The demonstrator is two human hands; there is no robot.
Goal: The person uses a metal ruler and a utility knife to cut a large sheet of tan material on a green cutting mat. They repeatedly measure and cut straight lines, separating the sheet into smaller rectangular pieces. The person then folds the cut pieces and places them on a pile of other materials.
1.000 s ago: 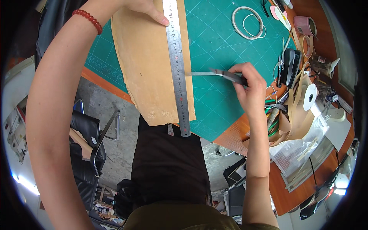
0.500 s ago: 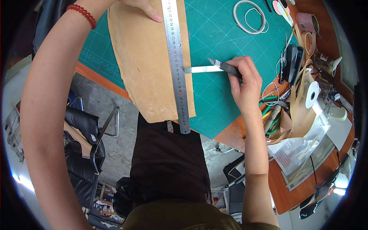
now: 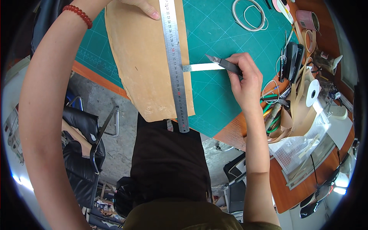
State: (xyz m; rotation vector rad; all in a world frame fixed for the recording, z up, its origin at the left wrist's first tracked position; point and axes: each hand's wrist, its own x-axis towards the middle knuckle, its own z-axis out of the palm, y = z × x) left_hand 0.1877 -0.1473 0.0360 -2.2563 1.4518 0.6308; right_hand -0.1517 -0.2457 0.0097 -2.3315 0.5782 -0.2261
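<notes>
A tan sheet (image 3: 142,65), leather or heavy paper, lies on a green cutting mat (image 3: 211,103). A long steel ruler (image 3: 175,65) rests along its right side, its near end overhanging the sheet. At the top edge my left hand (image 3: 142,5) lies on the sheet with its thumb stretched toward the ruler; its other fingers are mostly out of view. My right hand (image 3: 247,78) is closed around a craft knife (image 3: 229,66), blade pointing left. That hand also has a short steel ruler (image 3: 205,67), whose far end meets the sheet's right edge beside the long ruler.
On the mat's far right is a coil of white cord or tape (image 3: 249,17). Along the right stand a black stapler (image 3: 294,57), a pink tape roll (image 3: 308,21), a white spool (image 3: 312,94) and a bin of tools. A black chair (image 3: 78,126) is at the lower left.
The whole view has shifted slightly. My right hand has tilted the craft knife and short ruler a little, while both rulers stay roughly in place on the sheet.
</notes>
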